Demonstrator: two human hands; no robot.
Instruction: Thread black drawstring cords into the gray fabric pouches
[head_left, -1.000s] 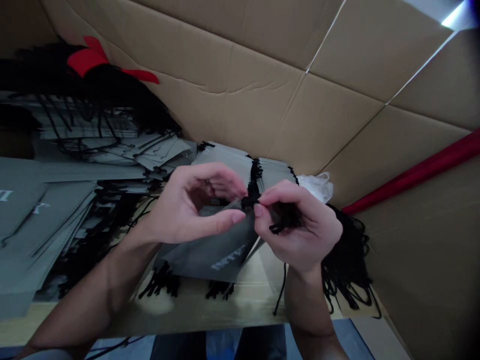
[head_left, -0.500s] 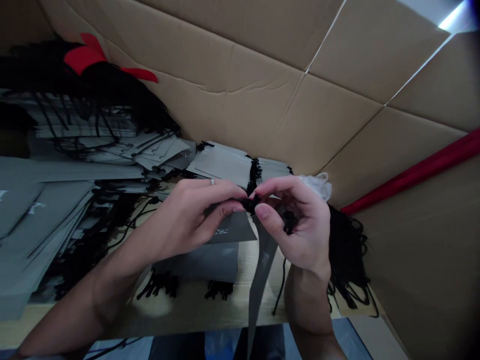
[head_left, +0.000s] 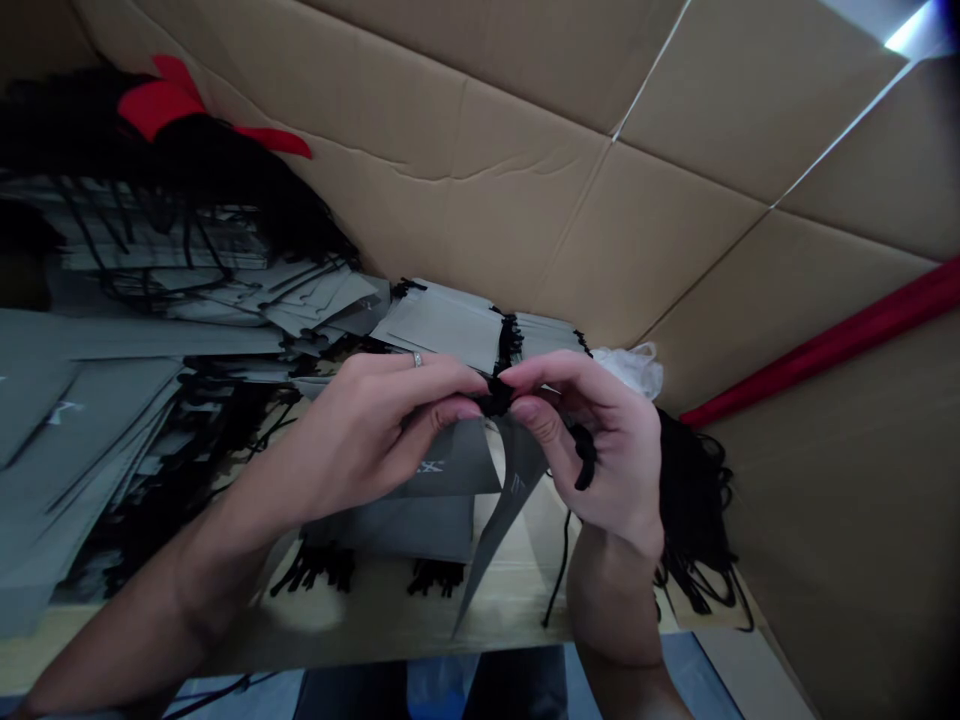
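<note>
left hand (head_left: 375,425) + right hand (head_left: 592,440): both pinching black cord (head_left: 495,398) | grey bag (head_left: 450,470) now hanging lower, edge-on | knot probably tightening, blurry

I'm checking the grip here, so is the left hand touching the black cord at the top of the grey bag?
Touching. The head view shows the left hand pinching the black cord between thumb and forefinger, directly against the right hand, above the grey bag.
</note>
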